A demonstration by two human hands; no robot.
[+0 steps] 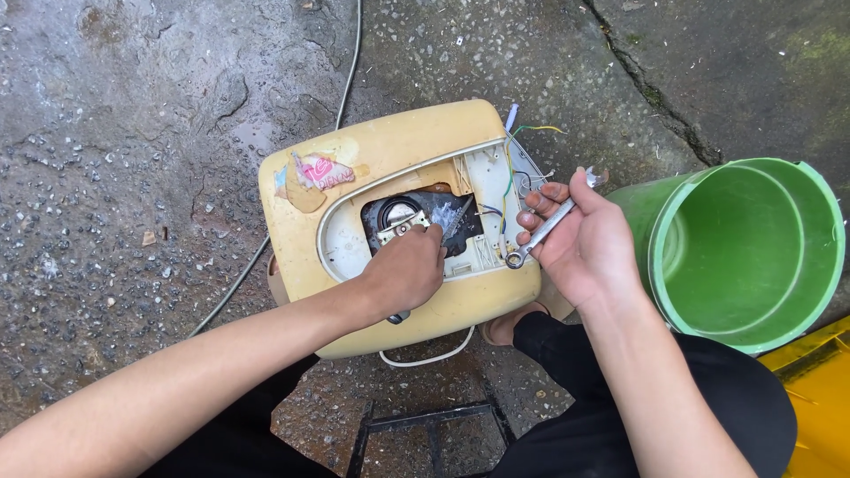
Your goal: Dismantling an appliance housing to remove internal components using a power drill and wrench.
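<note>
Two hands at yellow appliance casing (390,142) on wet concrete floor (124,177): left hand (405,270) closed inside its opened panel, right hand (584,243) gripping wrench (542,232). Torn pink label (323,171) near casing's top-left corner; green bucket (748,252) at right.

Bare forearms without sleeves, left hand (409,270) and right hand (584,243) ungloved, seemingly black trousers (708,389).

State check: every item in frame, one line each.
Yellow appliance casing: lying on wet ground, cover off, inside exposed.
Wires: loose, sticking out at the open end.
Left hand: reaching into the opening, fingers closed on a dark tool.
Right hand: holding a wrench.
Green bucket: tipped on its side, empty.
Grey cable: lying across the ground.
</note>
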